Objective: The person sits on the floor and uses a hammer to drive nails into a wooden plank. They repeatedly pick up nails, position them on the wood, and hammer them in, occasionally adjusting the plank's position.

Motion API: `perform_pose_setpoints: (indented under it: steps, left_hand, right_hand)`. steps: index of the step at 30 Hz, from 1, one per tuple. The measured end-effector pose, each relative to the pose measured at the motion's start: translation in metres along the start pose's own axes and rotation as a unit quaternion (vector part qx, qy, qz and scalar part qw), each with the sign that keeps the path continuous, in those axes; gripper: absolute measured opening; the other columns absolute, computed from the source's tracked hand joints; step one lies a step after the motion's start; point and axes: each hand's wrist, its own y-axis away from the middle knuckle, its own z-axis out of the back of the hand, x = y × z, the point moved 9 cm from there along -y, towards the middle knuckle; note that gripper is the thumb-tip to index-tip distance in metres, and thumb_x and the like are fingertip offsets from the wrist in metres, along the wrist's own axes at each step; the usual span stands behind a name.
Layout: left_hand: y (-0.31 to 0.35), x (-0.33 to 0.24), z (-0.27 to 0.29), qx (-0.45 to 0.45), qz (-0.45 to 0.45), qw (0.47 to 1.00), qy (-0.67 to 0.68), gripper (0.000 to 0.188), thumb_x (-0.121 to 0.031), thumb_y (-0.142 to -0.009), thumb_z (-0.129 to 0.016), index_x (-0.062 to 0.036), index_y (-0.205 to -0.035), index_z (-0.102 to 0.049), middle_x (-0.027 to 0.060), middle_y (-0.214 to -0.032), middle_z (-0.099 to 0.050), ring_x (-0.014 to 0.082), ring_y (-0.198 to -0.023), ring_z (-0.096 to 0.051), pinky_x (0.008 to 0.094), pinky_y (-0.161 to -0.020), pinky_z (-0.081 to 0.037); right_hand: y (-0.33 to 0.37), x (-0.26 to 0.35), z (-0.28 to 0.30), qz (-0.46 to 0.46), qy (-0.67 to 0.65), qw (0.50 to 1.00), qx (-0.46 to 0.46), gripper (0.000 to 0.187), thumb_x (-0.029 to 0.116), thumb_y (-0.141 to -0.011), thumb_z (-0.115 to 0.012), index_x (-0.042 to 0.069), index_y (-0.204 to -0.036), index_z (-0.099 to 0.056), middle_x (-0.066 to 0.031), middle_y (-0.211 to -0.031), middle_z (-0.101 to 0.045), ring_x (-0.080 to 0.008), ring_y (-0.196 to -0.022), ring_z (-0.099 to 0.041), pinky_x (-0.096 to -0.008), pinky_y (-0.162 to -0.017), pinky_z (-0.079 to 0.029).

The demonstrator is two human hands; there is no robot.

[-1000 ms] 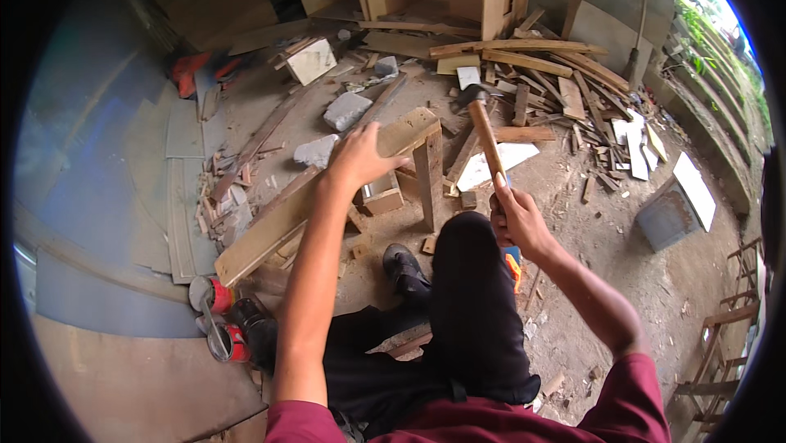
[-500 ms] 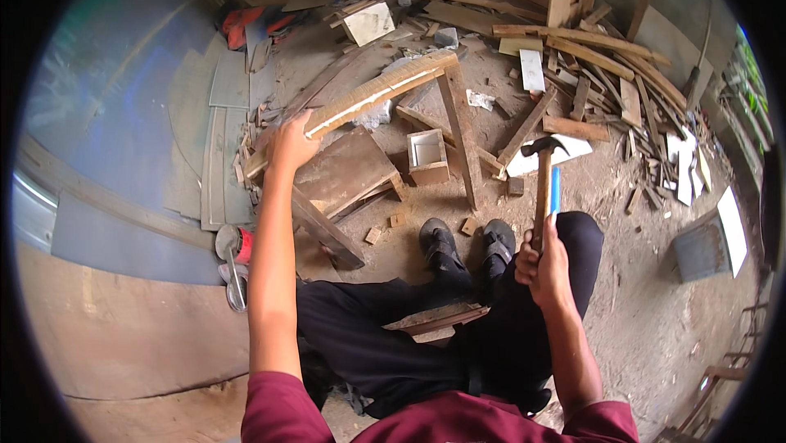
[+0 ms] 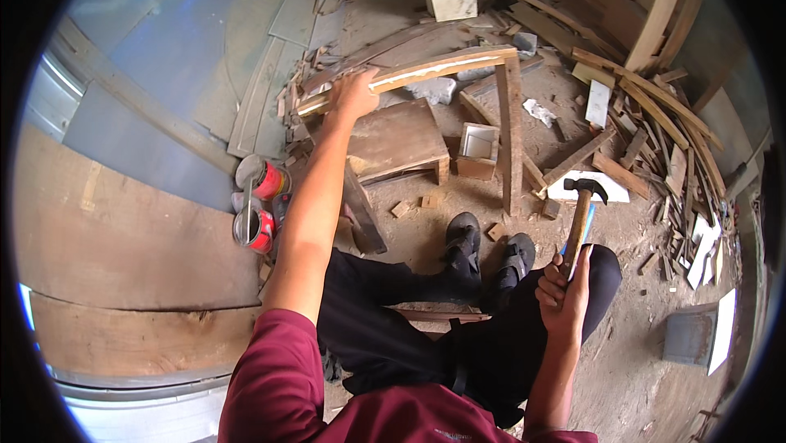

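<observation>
My left hand (image 3: 354, 97) is closed around the left part of a wooden frame's top rail (image 3: 446, 69). A white strip, perhaps glue, runs along that rail, and one leg (image 3: 509, 136) stands below its right end. The other leg, on the left, is partly hidden by my forearm. Over my right knee, my right hand (image 3: 565, 291) grips a claw hammer (image 3: 580, 226) by its wooden handle, head up. Something narrow and blue (image 3: 590, 218) shows just behind the handle; I cannot tell whether my hand holds it.
A low wooden stool (image 3: 393, 136) and a small open box (image 3: 477, 148) stand beyond my feet. Red cans (image 3: 262, 230) are at the left, by leaning boards. Scrap wood (image 3: 655, 136) is heaped at the right, with a grey bin (image 3: 689, 335) nearer. Small wood blocks (image 3: 401, 209) lie about.
The view has swung, so the scene sits further right and more of the cans shows. My left hand still grips the rail, and my right hand keeps the hammer, now tilted a little.
</observation>
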Motion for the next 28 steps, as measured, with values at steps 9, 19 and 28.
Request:
perform_pose_setpoints:
  steps: [9, 19, 28]
  left_hand:
    - [0.048, -0.081, 0.049, 0.176, -0.004, 0.984, 0.013, 0.099, -0.059, -0.062, -0.083, 0.0058, -0.129, -0.049, 0.0302, -0.108, -0.066, 0.0406, -0.104, -0.066, 0.0458, -0.095, -0.049]
    - [0.094, -0.128, 0.109, 0.089, 0.004, 0.996, 0.016, 0.089, -0.061, -0.061, -0.083, 0.0011, -0.12, -0.058, 0.024, -0.105, -0.069, 0.0386, -0.1, -0.067, 0.0452, -0.089, -0.052]
    - [0.11, -0.077, 0.088, 0.12, 0.043, 0.992, -0.02, 0.089, -0.065, -0.069, -0.077, -0.0126, -0.136, -0.052, 0.0214, -0.131, -0.06, 0.033, -0.119, -0.061, 0.0438, -0.104, -0.046]
  right_hand:
    - [-0.009, -0.017, -0.039, -0.055, -0.02, 0.996, 0.065, 0.064, 0.07, -0.096, -0.034, 0.01, -0.091, -0.053, 0.0084, -0.06, -0.029, -0.0032, -0.044, -0.022, -0.0195, -0.039, -0.021]
    - [0.014, 0.004, -0.047, 0.089, 0.059, 0.994, 0.04, 0.062, 0.07, -0.095, -0.036, 0.009, -0.096, -0.05, 0.0072, -0.059, -0.031, -0.0028, -0.042, -0.025, -0.0199, -0.037, -0.023]
    - [0.006, 0.01, -0.006, 0.073, 0.045, 0.996, -0.013, 0.061, 0.068, -0.097, -0.032, 0.01, -0.098, -0.05, 0.0057, -0.06, -0.034, -0.0054, -0.043, -0.028, -0.0205, -0.04, -0.025]
